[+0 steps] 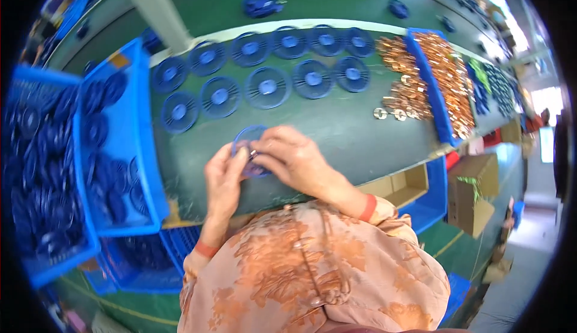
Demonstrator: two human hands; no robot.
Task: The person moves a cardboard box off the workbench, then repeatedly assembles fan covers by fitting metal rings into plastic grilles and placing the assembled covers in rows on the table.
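Close in front of me, over the near part of the green table, a round blue plastic grille (247,133) is held between my hands. My left hand (221,183) grips its left side, thumb pressed toward the centre. At the middle of the grille, the fingertips of my right hand (296,157) pinch a small shiny metal piece (253,153), whose shape is mostly hidden by the fingers. Beyond my hands, several more round blue grilles (268,88) lie flat in two rows, each with a lighter hub.
Copper-coloured metal pieces lie in a pile (404,92) at the right and fill a blue tray (430,83) beside it. Blue crates (137,152) with more grilles stand at the left. A cardboard box (473,189) is at the lower right. Blue parts (260,5) sit on the far green surface.
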